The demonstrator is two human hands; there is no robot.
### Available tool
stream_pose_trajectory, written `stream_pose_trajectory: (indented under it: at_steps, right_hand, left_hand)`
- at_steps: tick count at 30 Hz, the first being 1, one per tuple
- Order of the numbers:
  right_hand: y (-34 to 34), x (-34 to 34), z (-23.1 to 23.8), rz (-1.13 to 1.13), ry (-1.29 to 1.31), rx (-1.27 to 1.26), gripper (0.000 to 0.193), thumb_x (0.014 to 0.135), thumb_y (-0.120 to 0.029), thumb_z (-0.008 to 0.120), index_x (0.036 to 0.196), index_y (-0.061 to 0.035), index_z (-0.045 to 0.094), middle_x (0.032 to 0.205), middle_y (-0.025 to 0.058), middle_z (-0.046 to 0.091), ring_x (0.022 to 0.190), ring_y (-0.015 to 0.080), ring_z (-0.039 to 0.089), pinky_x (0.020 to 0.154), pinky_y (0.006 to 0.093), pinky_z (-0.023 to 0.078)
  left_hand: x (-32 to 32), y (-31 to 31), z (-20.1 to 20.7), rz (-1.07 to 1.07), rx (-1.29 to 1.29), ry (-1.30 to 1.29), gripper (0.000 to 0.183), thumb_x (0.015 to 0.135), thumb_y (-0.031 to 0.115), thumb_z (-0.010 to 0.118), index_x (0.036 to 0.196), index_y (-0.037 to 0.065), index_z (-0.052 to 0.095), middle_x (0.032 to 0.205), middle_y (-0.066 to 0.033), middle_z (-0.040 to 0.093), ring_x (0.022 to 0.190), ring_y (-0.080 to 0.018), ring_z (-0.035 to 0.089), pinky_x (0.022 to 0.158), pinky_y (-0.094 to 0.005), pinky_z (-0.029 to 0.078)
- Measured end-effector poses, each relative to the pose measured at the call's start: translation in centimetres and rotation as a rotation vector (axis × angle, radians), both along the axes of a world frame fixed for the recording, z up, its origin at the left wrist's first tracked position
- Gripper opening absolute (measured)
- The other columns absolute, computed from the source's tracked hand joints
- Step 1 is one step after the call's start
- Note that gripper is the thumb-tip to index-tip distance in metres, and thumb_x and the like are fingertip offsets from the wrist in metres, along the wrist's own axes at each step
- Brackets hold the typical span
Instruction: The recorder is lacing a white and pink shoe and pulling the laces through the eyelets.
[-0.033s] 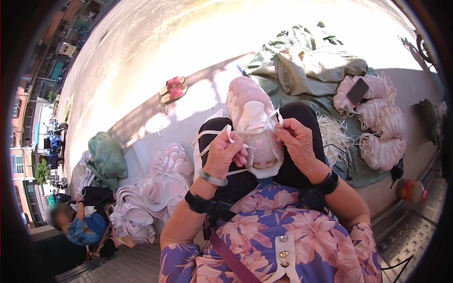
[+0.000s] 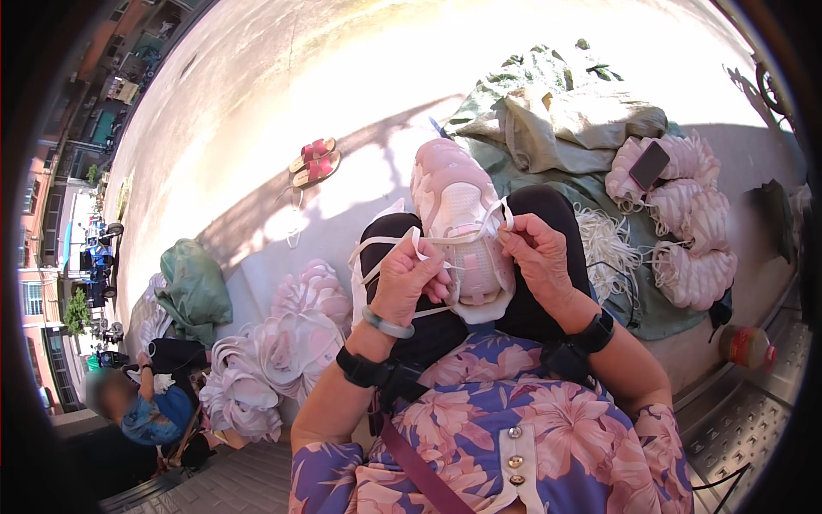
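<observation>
Uppers, head view: pink-and-white shoe upper, one, resting between our black-trousered knees, toe end pointing away from us, opening toward our lap; further pink layers show beyond it at the toe.

White lace, flat, running across the upper from side to side; loose length looped over our left knee. Whether both hands have the same lace, we cannot tell.

Left hand: thumb and forefinger pinched on lace, other fingers curled, just left of the upper.

Right hand: thumb and forefinger closed on lace at the upper's right edge, remaining fingers bent.

Handling notes, our judgement: we do best to keep the lace flat and untwisted, pull both sides evenly, steady the upper with our knees, and hold the loose loop clear of our fingers.

Surroundings: heap of white laces, right; stacked uppers beyond, bearing a dark phone; more uppers at left; red sandals on the ground ahead.
</observation>
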State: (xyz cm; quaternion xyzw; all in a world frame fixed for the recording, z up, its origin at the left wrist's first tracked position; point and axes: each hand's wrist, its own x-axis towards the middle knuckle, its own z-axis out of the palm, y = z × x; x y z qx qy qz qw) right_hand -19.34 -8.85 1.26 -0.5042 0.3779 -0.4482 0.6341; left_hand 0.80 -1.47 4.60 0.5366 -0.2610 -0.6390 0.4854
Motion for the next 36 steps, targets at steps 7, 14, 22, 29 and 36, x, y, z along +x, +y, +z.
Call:
stream_pose_trajectory:
  at_steps: [7, 14, 22, 29, 36]
  right_hand:
    - [-0.1, 0.6, -0.5, -0.016, 0.007, -0.019, 0.006, 0.084, -0.001, 0.063, 0.089, -0.0019, 0.061, 0.073, -0.0045, 0.054, 0.066, 0.0023, 0.046, 0.059, 0.0175, 0.039]
    - [-0.1, 0.7, -0.6, -0.038, 0.064, -0.067, 0.006, 0.083, 0.0, 0.064, 0.088, -0.0013, 0.061, 0.075, -0.0039, 0.053, 0.068, 0.0031, 0.046, 0.06, 0.0186, 0.04]
    - [0.0, 0.8, -0.4, -0.05, 0.047, -0.06, 0.006, 0.083, -0.001, 0.064, 0.088, -0.0011, 0.061, 0.075, -0.0037, 0.053, 0.067, 0.0035, 0.046, 0.059, 0.019, 0.04]
    - [-0.1, 1.1, -0.7, -0.048, 0.242, -0.292, 0.008, 0.078, 0.0, 0.065, 0.085, -0.0018, 0.061, 0.073, 0.0031, 0.055, 0.062, 0.0127, 0.052, 0.057, 0.0246, 0.042]
    - [-0.3, 1.8, -0.6, -0.097, 0.417, -0.497, 0.01, 0.074, 0.0, 0.065, 0.082, -0.0029, 0.06, 0.074, 0.0101, 0.056, 0.059, 0.0238, 0.055, 0.055, 0.0307, 0.044]
  left_hand:
    - [-0.3, 0.2, -0.1, 0.016, -0.026, -0.013, 0.01, 0.089, 0.016, 0.062, 0.091, 0.007, 0.057, 0.07, -0.005, 0.062, 0.054, -0.0106, 0.06, 0.048, -0.0209, 0.049]
    - [-0.3, 0.5, -0.2, 0.042, -0.04, -0.108, 0.015, 0.088, 0.018, 0.063, 0.095, 0.005, 0.061, 0.072, -0.0054, 0.063, 0.056, -0.0105, 0.061, 0.048, -0.0205, 0.049]
    - [-0.5, 0.4, -0.5, 0.052, -0.082, -0.115, 0.012, 0.089, 0.017, 0.063, 0.091, 0.006, 0.06, 0.071, -0.0044, 0.062, 0.054, -0.0085, 0.058, 0.046, -0.0191, 0.048]
    - [-0.6, 0.5, -0.3, 0.039, -0.1, -0.128, 0.008, 0.087, 0.012, 0.063, 0.089, 0.006, 0.057, 0.07, -0.0032, 0.061, 0.054, -0.0075, 0.056, 0.048, -0.0185, 0.046]
    - [-1.5, 0.0, -0.2, 0.227, -0.214, -0.347, 0.007, 0.086, 0.008, 0.062, 0.09, 0.007, 0.056, 0.068, 0.0001, 0.058, 0.054, -0.0046, 0.053, 0.049, -0.0166, 0.044]
